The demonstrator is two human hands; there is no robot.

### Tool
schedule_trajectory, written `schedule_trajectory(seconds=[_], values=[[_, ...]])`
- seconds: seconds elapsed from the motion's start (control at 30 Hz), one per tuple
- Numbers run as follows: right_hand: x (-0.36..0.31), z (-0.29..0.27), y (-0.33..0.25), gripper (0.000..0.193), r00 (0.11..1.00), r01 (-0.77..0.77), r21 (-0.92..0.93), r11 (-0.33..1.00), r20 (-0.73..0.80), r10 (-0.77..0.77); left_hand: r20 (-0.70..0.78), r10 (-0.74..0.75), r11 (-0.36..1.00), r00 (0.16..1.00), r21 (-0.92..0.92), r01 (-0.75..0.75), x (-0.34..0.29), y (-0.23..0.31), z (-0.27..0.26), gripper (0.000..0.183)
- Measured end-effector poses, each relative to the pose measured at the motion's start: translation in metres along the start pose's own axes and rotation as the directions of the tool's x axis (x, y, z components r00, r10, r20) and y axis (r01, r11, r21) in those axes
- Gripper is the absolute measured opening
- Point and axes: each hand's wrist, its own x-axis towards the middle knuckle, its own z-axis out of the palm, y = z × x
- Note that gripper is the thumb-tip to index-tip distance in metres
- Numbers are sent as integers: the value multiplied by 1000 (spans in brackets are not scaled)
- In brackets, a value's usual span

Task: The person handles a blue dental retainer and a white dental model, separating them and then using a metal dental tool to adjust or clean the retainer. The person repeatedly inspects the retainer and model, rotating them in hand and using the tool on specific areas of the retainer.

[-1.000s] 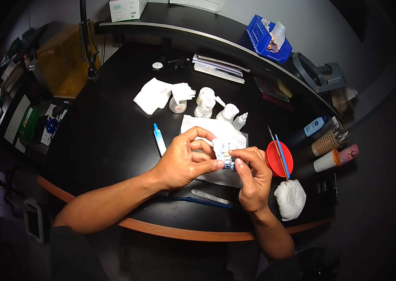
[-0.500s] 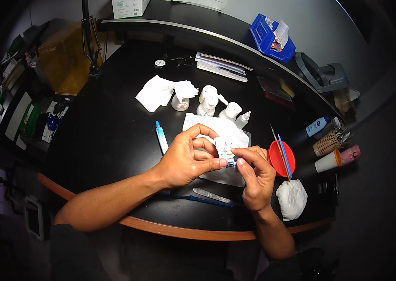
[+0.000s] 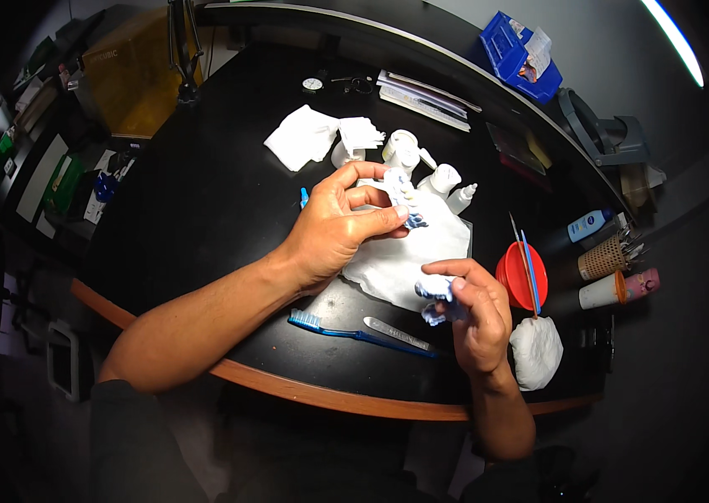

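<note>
My left hand [image 3: 325,230] is closed on a small white and blue dental cast [image 3: 402,194] with a row of tooth shapes, held up over a white cloth [image 3: 409,264]. Lower and to the right, my right hand [image 3: 482,314] pinches another white and blue dental cast piece [image 3: 434,289], partly hidden by the fingers. The two pieces are apart. Below the hands, a blue toothbrush [image 3: 342,333] and a greyish flat file-like strip [image 3: 396,333] lie on the black table. Behind my left hand only the blue tip of a tube [image 3: 304,197] shows.
White bottles [image 3: 446,178] and folded white tissues [image 3: 302,138] stand beyond the cloth. To the right are a red bowl [image 3: 509,270] with a brush and blue stick across it, a white wad [image 3: 537,352], and a perforated tool holder [image 3: 602,260]. A wooden edge [image 3: 304,400] borders the table's front.
My hands have parted: the left has moved up with its cast, the right down and to the right with its own piece. The head view has shifted slightly.
</note>
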Motion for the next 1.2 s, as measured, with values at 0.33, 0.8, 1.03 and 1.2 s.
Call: schedule_trajectory(seconds=[0.33,0.8,1.03,1.2], values=[[-2,-2,-21,37,843,221,-596,772,514,155,-53,60,998,997,25,-59,5,23,-8,45],[-13,29,-2,38,675,351,-450,821,730,112,-73,108,992,992,77,-102,9,27,-12,46],[-14,35,4,39,778,455,-570,685,628,6,-30,69,986,997,151,-64,2,21,-3,48],[-16,37,19,37,811,532,-604,593,565,-152,-6,37,991,999,125,-36,3,12,-1,50]])
